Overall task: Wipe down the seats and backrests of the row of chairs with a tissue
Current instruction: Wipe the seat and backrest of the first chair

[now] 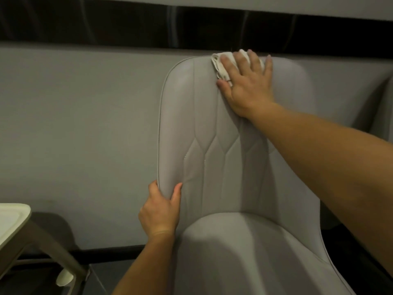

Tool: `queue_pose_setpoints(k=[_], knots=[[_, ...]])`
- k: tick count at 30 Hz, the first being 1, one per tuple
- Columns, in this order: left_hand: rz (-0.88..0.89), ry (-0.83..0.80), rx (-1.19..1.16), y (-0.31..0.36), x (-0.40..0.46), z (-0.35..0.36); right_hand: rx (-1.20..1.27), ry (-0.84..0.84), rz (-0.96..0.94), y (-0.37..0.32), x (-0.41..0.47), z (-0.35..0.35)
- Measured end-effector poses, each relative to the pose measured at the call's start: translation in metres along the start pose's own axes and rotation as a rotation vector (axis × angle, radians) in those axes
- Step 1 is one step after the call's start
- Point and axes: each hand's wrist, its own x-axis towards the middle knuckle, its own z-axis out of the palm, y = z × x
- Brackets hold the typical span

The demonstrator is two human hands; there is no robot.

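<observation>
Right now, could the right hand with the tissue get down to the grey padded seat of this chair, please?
Probably yes. The right hand presses the white tissue near the top of the backrest, and the grey padded seat below is bare. The left hand only grips the backrest's side edge.

Wall [74, 124] close behind backrest [202, 124]; gap there too small to tell. Right hand [246, 81] flat on tissue [221, 60] covers backrest top middle. Left hand [161, 211] grips backrest left edge, low down. Backrest middle bare. Seat [244, 256] below backrest bare. Tabletop [12, 220] well left of backrest; room between them. Second chair [385, 103] just right of backrest, tight there.
</observation>
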Motion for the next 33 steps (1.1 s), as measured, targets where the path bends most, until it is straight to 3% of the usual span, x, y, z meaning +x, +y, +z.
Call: queue_pose_setpoints(k=[8,14,16,19,22,29,33], knots=[[0.019,0.012,-0.009,0.0,-0.003,-0.002,0.055,0.037,0.344,0.03,-0.022,0.006],[0.005,0.002,0.01,0.003,-0.003,-0.002,0.337,0.169,0.69,-0.04,0.005,0.004],[0.004,0.003,0.023,0.001,-0.002,-0.001,0.368,0.148,0.519,-0.077,0.017,0.0],[0.009,0.015,0.041,0.0,-0.001,0.0,0.277,0.103,0.054,-0.123,0.023,-0.002],[0.006,0.007,0.062,-0.003,-0.001,0.002,0.144,0.037,-0.204,-0.121,0.028,-0.004],[0.05,0.026,0.019,-0.001,-0.002,0.0,0.028,0.04,-0.041,0.002,0.029,-0.012],[0.05,0.01,0.033,0.002,-0.002,-0.002,0.089,0.062,0.202,0.03,0.001,0.0]])
